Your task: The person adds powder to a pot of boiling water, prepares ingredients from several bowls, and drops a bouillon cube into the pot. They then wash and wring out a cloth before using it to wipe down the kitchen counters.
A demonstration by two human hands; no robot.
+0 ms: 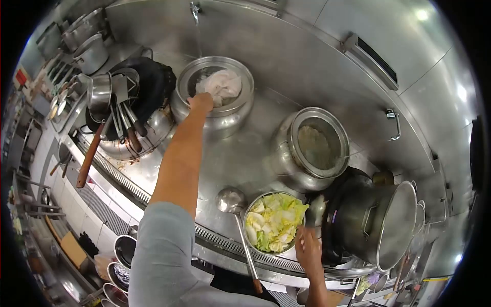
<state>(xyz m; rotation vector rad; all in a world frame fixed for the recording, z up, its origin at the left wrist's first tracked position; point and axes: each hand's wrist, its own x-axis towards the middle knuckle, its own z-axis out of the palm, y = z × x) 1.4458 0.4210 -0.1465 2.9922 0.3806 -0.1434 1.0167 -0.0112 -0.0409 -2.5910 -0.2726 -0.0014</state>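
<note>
My left hand reaches to the far left pot, its fingers closed at the near rim against a bunched white cloth. The cloth lies over the pot's opening; part of my grip is hidden. My right hand is low at the right side of a round metal bowl filled with cut cabbage. Its fingers are curled beside the rim, and what they hold, if anything, does not show. A ladle with a wooden handle end lies left of the bowl.
A second metal pot holds cloudy liquid, right of centre. A large dark stockpot stands at the right. Stacked pans and utensils crowd the left end, by a black wok. A tap is on the back wall.
</note>
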